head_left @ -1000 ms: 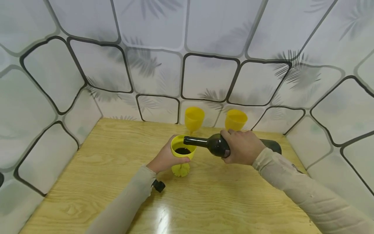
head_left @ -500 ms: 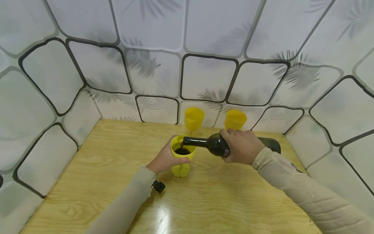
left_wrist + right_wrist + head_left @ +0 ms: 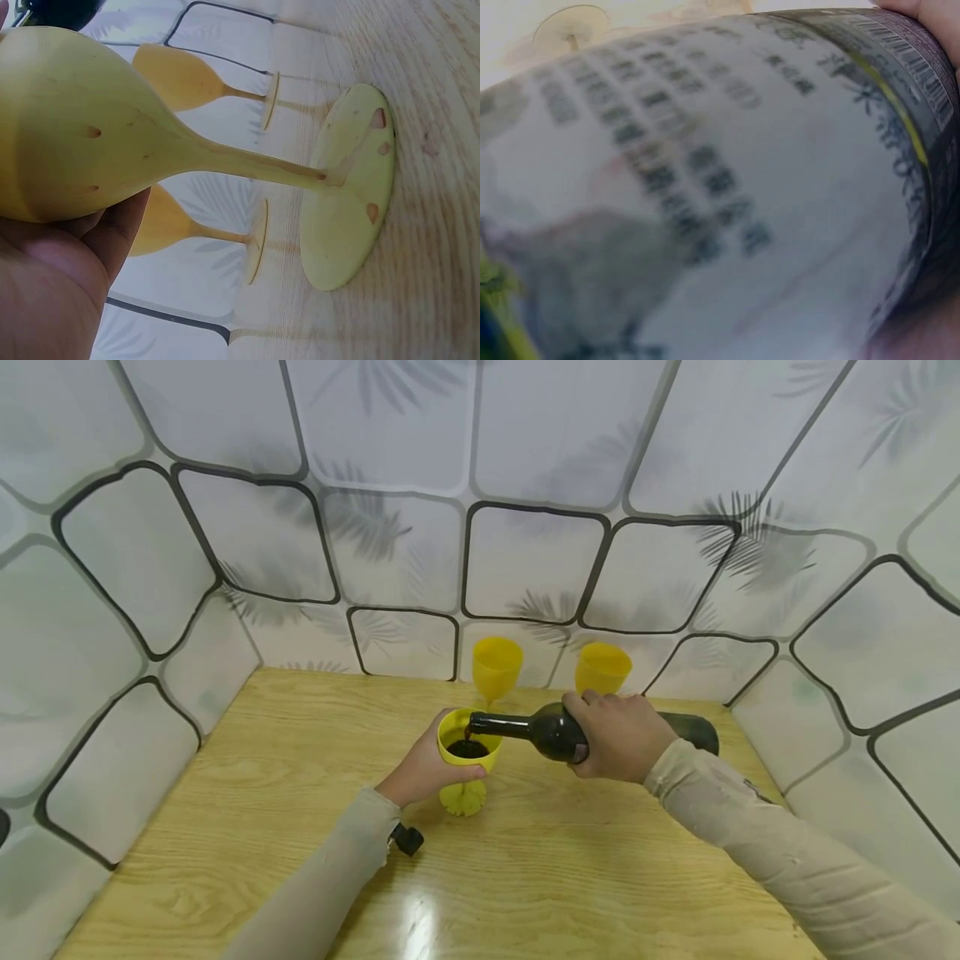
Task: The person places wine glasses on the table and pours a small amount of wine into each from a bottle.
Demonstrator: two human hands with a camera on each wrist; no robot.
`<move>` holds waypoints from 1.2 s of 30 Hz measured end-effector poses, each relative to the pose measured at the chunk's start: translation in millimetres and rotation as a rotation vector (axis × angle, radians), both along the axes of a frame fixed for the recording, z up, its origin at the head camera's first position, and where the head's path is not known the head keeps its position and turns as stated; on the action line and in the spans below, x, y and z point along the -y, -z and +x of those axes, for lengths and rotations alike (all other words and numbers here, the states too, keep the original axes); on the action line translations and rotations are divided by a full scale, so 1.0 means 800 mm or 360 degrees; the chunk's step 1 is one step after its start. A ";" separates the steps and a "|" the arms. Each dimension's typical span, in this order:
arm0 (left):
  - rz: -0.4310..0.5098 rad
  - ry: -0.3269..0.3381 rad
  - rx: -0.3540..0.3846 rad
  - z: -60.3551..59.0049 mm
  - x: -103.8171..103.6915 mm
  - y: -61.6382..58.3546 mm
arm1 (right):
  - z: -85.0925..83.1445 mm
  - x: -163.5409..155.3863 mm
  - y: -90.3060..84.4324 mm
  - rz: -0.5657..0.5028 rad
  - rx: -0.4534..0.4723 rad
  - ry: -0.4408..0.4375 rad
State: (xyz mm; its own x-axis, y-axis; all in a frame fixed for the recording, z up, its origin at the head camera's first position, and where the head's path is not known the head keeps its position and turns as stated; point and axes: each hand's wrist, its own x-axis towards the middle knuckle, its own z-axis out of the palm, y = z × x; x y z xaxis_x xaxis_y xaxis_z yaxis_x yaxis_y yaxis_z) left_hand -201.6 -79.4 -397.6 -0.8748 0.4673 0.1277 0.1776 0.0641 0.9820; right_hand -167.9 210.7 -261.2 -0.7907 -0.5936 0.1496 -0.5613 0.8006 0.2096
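Observation:
My left hand (image 3: pixel 423 768) grips the bowl of a yellow goblet (image 3: pixel 82 127), whose foot stands on the wooden table. Dark liquid (image 3: pixel 467 750) lies inside the bowl. Around the body of a dark green wine bottle (image 3: pixel 553 732), the fingers of my right hand (image 3: pixel 626 739) are curled. The bottle is tipped nearly level, its mouth over the goblet's rim, and a thin dark stream falls from it. A printed white label (image 3: pixel 705 187) on the bottle fills most of the right wrist view, blurred.
Two more yellow goblets stand by the back wall: one (image 3: pixel 497 668) behind the bottle's neck, the other (image 3: pixel 602 667) partly hidden by my right hand. Patterned walls enclose the wooden table (image 3: pixel 285 777) at the back and sides. A small black device (image 3: pixel 407 840) sits at my left wrist.
A dark stream shows at the bottle's mouth half a second ago and now, but not one second ago. Both hands have stayed nearly in place.

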 end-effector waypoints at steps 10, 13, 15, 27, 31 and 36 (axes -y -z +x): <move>-0.0007 -0.0009 0.0000 0.002 0.000 0.004 | -0.001 0.000 0.004 0.0013 0.0007 0.0009; -0.0012 -0.0010 -0.0002 0.001 0.000 0.005 | -0.001 0.000 0.004 0.0015 0.0002 0.0006; -0.0010 -0.0010 -0.0002 0.001 0.000 0.004 | -0.001 0.000 0.004 0.0019 -0.0004 0.0005; 0.0011 0.0013 0.0013 0.001 0.000 0.001 | 0.001 0.002 0.001 0.0013 0.0007 0.0013; 0.0011 0.0005 0.0013 0.001 0.000 0.002 | 0.001 0.002 0.001 0.0010 0.0004 0.0004; 0.0016 0.0004 0.0008 0.000 -0.001 0.002 | 0.001 0.002 0.001 0.0006 0.0010 0.0000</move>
